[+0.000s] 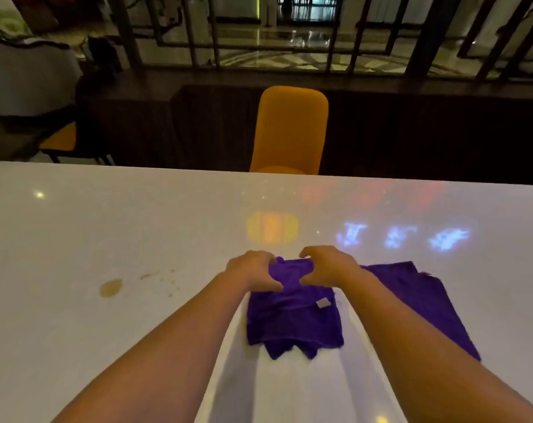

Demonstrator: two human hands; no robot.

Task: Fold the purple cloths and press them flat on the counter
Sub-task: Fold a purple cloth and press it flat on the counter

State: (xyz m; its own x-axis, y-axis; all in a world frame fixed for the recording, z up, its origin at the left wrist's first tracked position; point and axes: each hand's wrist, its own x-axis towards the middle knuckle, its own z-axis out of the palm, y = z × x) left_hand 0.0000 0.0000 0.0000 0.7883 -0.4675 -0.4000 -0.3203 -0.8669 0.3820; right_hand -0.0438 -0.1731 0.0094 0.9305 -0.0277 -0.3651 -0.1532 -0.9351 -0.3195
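Note:
A purple cloth lies folded on the white counter in front of me, a small grey label showing near its right edge. My left hand and my right hand each pinch its far edge, fingers over the top and thumbs on the near side. A second purple cloth lies flat just to the right, partly hidden under my right forearm.
A yellowish stain with small specks beside it marks the counter to the left. An orange chair stands behind the counter's far edge, and another chair sits at the far left.

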